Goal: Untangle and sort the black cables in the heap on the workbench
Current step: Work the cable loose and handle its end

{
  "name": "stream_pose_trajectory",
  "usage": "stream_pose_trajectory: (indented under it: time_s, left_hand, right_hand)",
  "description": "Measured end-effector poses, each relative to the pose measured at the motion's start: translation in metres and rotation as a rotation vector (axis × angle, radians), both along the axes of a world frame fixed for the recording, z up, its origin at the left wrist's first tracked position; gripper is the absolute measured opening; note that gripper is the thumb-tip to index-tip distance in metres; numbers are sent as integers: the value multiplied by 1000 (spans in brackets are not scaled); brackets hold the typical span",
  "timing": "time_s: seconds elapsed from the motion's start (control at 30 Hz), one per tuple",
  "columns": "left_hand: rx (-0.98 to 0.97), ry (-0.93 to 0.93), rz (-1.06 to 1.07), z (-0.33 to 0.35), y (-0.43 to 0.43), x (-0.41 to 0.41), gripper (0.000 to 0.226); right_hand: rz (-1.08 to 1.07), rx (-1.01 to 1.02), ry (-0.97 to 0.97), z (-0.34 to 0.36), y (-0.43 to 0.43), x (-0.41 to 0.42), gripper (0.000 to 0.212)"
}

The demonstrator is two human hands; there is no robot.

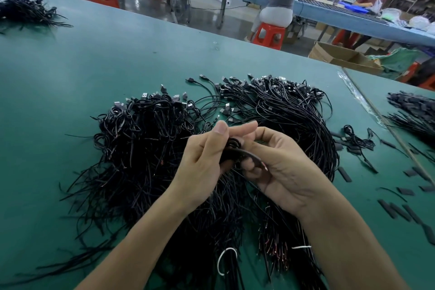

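Observation:
A big heap of black cables with USB plugs at the far ends covers the middle of the green workbench. A straighter bundle of the same cables lies to its right. Above the heap, my left hand and my right hand meet, both shut on one coiled black cable. Its bare wire end sticks out under my right thumb. Much of the coil is hidden by my fingers.
A small cable pile lies at the far left, another at the right edge. Short black sleeve pieces and a loose cable are scattered on the right. White ties hold bundles near me. People sit at a blue bench behind.

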State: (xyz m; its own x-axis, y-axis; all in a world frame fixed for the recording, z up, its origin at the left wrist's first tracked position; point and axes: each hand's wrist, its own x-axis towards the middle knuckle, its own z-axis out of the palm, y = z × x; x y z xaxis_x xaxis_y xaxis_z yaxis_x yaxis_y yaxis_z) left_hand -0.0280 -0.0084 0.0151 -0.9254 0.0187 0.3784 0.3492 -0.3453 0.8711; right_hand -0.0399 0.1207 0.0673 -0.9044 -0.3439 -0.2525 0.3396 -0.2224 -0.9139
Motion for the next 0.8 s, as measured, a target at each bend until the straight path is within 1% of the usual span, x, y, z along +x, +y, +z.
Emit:
stream_pose_trajectory:
  time_s: [0.1,0.17,0.23,0.3,0.4,0.5,0.57,0.63,0.73,0.8]
  left_hand:
    - [-16,-17,165,2,-1,0,47]
    - [-18,-7,243,4,-1,0,46]
    - [18,-17,256,4,-1,-2,46]
    - [42,-53,253,2,0,-3,45]
    - [86,-82,229,0,1,-3,44]
    - [79,-58,235,1,2,-2,43]
    - [49,-45,271,2,2,-2,44]
    - [-4,-54,325,2,3,-2,46]
    - [45,-61,313,2,3,-1,46]
    - [62,-102,292,3,3,-2,49]
  right_hand:
    - [55,-43,-40,-1,2,1,25]
    - [84,-4,-36,-1,3,3,31]
    - [102,62,8,-1,3,4,38]
    - [75,112,57,-1,2,5,35]
    - [-7,202,176,-3,0,6,23]
    - [-58,266,274,-4,-4,7,19]
    - [-137,316,359,-6,-5,7,17]
    - [-188,415,469,-9,-6,8,15]
    - [-115,535,581,-13,-9,12,17]
    - [-57,599,644,-13,-10,14,20]
